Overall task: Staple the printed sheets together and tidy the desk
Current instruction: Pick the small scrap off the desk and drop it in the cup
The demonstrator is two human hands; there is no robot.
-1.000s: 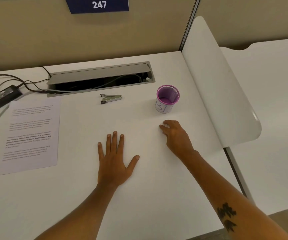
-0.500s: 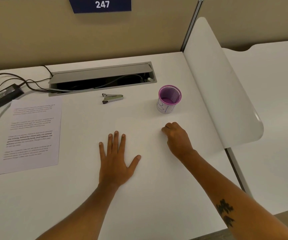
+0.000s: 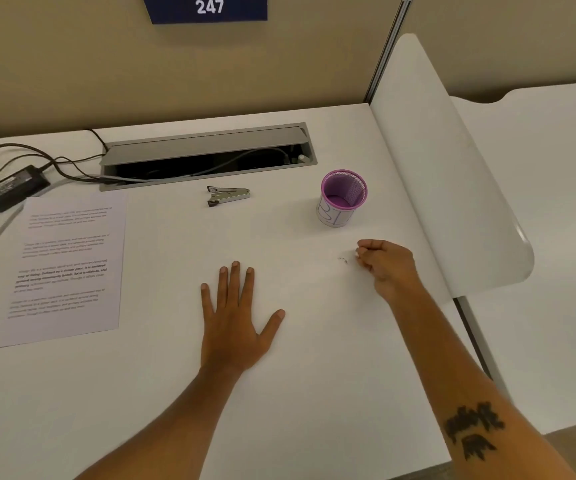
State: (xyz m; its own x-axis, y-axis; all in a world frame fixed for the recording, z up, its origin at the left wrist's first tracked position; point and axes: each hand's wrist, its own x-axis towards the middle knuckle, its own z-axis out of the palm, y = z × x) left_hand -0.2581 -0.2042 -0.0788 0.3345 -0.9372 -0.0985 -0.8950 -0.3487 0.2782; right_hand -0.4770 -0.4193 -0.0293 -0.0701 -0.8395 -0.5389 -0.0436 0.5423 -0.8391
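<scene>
The printed sheets (image 3: 63,268) lie flat on the white surface (image 3: 314,393) at about 9 o'clock, a white page showing four blocks of small text, one partly in bold; how many sheets are stacked cannot be told. The stapler (image 3: 228,195), small and silver with dark tips, lies on its side near 12 o'clock, well apart from the sheets, just in front of the grey cable tray (image 3: 206,155), whose lid stands up over dark cables inside. At about 1 o'clock stands a purple mesh cup (image 3: 342,197) with a white label wrapped around its lower wall; nothing shows inside it. The left hand (image 3: 236,317) rests flat at the centre, palm down, fingers spread apart, holding nothing. The right hand (image 3: 385,263), at about 2 o'clock near the cup, is curled with fingertips pinched together; whether they grip anything cannot be told. Just to its left a few tiny metal bits (image 3: 342,260) lie on the surface. A black power adapter (image 3: 12,187) with cords sits at 10 o'clock
</scene>
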